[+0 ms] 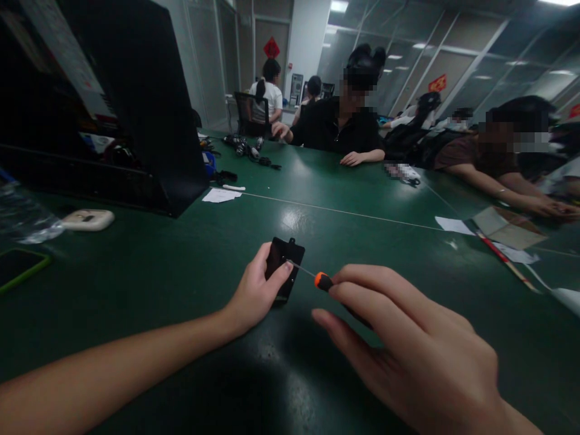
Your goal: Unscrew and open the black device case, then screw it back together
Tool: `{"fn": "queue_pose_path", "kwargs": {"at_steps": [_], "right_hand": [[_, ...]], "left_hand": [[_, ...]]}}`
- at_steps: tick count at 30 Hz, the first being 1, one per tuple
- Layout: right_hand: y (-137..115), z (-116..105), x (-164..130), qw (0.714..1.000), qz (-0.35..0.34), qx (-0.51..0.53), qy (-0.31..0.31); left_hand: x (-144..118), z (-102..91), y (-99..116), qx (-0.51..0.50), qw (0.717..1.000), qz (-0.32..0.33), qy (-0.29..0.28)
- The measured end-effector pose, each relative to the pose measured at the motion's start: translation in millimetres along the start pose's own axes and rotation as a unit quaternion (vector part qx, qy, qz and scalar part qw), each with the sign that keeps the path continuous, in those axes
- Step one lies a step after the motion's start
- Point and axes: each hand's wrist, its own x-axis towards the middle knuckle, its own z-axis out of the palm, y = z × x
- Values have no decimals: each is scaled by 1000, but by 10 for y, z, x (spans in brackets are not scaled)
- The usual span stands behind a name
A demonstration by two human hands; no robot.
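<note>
My left hand [258, 287] grips a flat black rectangular piece with a small tab [296, 254] at its top, thumb lying across its face. In my right hand [408, 326] is a screwdriver [323, 281] with an orange and black handle. Its thin shaft points left, and the tip meets the black piece close to my left thumb. The fingers of my right hand rest along the handle, while the thumb stands a little apart below it. Most of the handle is hidden by those fingers.
A tall black open case [181, 121] stands on the green table [353, 241] at left. Near it lie a white oval device [89, 220], a green-edged phone [22, 269] and paper [221, 195]. A cardboard piece [510, 226] is at right. A person in black [338, 130] sits opposite.
</note>
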Motion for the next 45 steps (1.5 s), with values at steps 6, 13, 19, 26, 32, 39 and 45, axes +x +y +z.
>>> {"fn": "queue_pose_path", "kwargs": {"at_steps": [6, 13, 19, 26, 32, 39, 45], "right_hand": [[-109, -134, 30, 1000, 22, -11, -7], [-126, -160, -57, 996, 53, -8, -69], [-128, -135, -67, 997, 52, -17, -54], [-132, -72, -47, 994, 61, -45, -83], [-120, -56, -60, 994, 57, -51, -80], [-109, -9, -107, 986, 54, -106, -114], [-113, 27, -83, 981, 99, -134, -96]], "left_hand": [[-49, -10, 11, 30, 999, 21, 30], [-55, -31, 6, 70, 996, 45, 30], [-51, -25, 5, 79, 996, 37, 29], [-41, -16, 13, 97, 994, 33, 23], [-40, -13, 32, 103, 994, 26, 18], [-38, -18, 30, 115, 993, 31, 12], [-29, -24, 32, 125, 992, 30, 7]]}}
